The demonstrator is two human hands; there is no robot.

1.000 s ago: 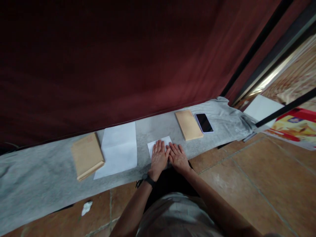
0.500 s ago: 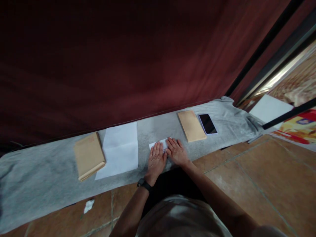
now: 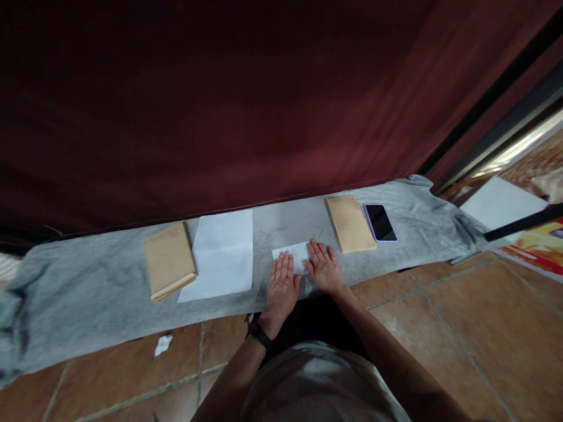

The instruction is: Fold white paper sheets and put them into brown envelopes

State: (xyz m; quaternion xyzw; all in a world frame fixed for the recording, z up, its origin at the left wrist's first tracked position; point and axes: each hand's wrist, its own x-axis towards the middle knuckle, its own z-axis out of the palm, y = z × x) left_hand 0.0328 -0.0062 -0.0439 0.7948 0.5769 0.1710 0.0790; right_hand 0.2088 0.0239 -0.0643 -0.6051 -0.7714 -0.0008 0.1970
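A small folded white paper (image 3: 294, 255) lies on a grey cloth (image 3: 88, 293) spread over the floor. My left hand (image 3: 281, 286) rests flat on its near left part, fingers stretched out and close together. My right hand (image 3: 324, 266) lies flat on the paper's right side, fingers spread. Neither hand grips anything. A dark watch (image 3: 257, 332) sits on my left wrist. Most of the folded paper is hidden under my palms.
A larger white sheet (image 3: 222, 255) and a brown envelope stack (image 3: 169, 261) lie to the left. Another brown envelope (image 3: 350, 223) and a dark phone (image 3: 380, 222) lie to the right. A dark red curtain (image 3: 220, 99) hangs behind. A paper scrap (image 3: 163, 344) lies on the tiled floor (image 3: 461, 328).
My hands have slid along the folded paper, the left drawing back toward me and the right moving further onto it. The view has shifted slightly to the right.
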